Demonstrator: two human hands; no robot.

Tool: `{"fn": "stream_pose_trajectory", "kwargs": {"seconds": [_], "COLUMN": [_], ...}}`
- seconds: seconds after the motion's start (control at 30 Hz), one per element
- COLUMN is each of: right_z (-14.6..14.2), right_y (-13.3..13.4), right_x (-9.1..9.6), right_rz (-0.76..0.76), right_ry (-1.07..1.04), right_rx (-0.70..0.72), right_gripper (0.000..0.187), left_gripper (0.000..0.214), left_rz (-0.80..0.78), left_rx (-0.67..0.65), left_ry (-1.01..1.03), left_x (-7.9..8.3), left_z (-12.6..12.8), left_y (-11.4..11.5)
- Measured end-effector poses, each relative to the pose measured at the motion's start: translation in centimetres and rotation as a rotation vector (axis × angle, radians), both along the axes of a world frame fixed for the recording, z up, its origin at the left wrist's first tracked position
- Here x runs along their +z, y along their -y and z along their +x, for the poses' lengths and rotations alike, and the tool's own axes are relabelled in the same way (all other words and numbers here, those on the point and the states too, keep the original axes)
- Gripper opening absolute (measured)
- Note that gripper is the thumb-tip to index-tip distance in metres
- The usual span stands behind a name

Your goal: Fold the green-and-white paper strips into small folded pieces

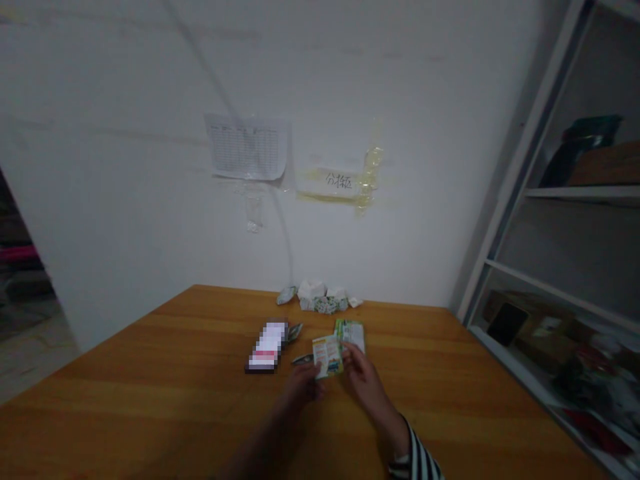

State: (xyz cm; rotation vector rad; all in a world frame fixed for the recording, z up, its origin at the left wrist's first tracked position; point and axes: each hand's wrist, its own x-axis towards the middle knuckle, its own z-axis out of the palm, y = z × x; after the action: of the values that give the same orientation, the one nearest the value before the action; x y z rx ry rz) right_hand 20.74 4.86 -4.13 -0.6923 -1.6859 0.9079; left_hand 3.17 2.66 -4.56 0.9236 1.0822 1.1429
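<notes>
A small printed packet point(327, 357), white with yellow and green, is held up over the wooden table. My left hand point(303, 385) pinches its lower left corner. At its upper right edge, the fingers of my right hand point(363, 375) are closed on it as well. Behind it lies a green and white packet point(353, 332) on the tabletop. Left of my hands a phone point(269, 347) rests with its screen lit and blurred out. Close to the phone are a small dark packet point(295, 333) and a thin dark object point(302, 359) whose kind I cannot make out.
Crumpled white and green wrappers or tissues point(323, 298) sit at the back of the table point(200, 347), against the wall. Papers point(247, 148) are taped to the wall. On the right, a metal shelf point(575, 193) holds boxes and bags.
</notes>
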Motion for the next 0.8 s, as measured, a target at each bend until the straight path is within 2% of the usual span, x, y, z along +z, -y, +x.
{"fn": "stream_pose_trajectory", "kwargs": {"seconds": [0.07,0.13,0.23,0.37,0.57,0.7,0.8], "right_z": [0.6,0.9,0.8,0.6,0.5,0.2,0.0], "right_y": [-0.3,-0.6,-0.9,-0.9,-0.8,-1.0,-0.9], "right_x": [0.1,-0.2,-0.6,-0.3,-0.5,-1.2,-1.1], "right_rz": [0.068,0.1,0.077,0.028,-0.098,-0.168,-0.199], "right_ry": [0.092,0.11,0.047,-0.019,-0.137,-0.215,-0.269], "right_rx": [0.084,0.098,0.084,0.16,-0.098,-0.156,-0.182], "right_gripper": [0.036,0.033,0.021,0.015,0.007,0.017,0.027], "left_gripper": [0.053,0.052,0.049,0.045,0.042,0.043,0.042], "left_rz": [-0.02,-0.034,-0.035,0.001,0.061,0.065,0.256], "left_rx": [-0.046,-0.091,-0.098,-0.063,-0.057,-0.031,0.028], "left_ry": [0.042,0.074,0.124,0.197,0.207,0.211,0.168], "left_x": [0.1,0.2,0.4,1.0,2.0,2.6,3.0], "left_z": [-0.1,0.0,0.3,0.3,0.0,0.5,1.0], "left_y": [0.1,0.4,0.7,1.1,1.3,1.6,1.9]}}
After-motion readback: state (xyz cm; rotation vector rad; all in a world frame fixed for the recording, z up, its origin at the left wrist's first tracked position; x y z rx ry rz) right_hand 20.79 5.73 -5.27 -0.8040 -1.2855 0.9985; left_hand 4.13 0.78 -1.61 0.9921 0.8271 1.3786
